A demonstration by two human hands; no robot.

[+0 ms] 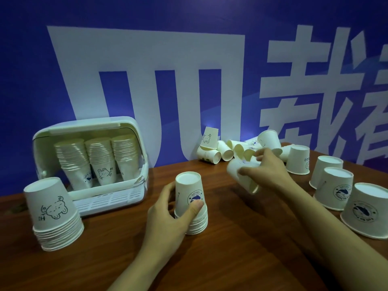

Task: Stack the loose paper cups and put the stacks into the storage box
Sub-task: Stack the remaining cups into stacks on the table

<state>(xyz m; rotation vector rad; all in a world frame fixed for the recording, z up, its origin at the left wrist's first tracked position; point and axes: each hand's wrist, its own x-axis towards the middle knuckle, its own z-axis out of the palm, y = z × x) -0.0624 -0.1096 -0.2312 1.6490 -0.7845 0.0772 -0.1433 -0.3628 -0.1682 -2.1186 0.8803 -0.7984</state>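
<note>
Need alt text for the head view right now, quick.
The left hand grips an upside-down stack of white paper cups on the brown wooden table, while the right hand holds a single white paper cup. The open white plastic storage box holds three stacks.

White paper cups (190, 203) printed with navy round logos or outlined bears, brown wooden table (241, 259), blue wall (31, 80) with white characters.

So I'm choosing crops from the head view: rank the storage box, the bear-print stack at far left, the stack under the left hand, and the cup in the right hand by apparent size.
1. storage box
2. bear-print stack, though it sits nearer the camera
3. stack under the left hand
4. cup in the right hand, blurred and partly covered, so least sure
</note>
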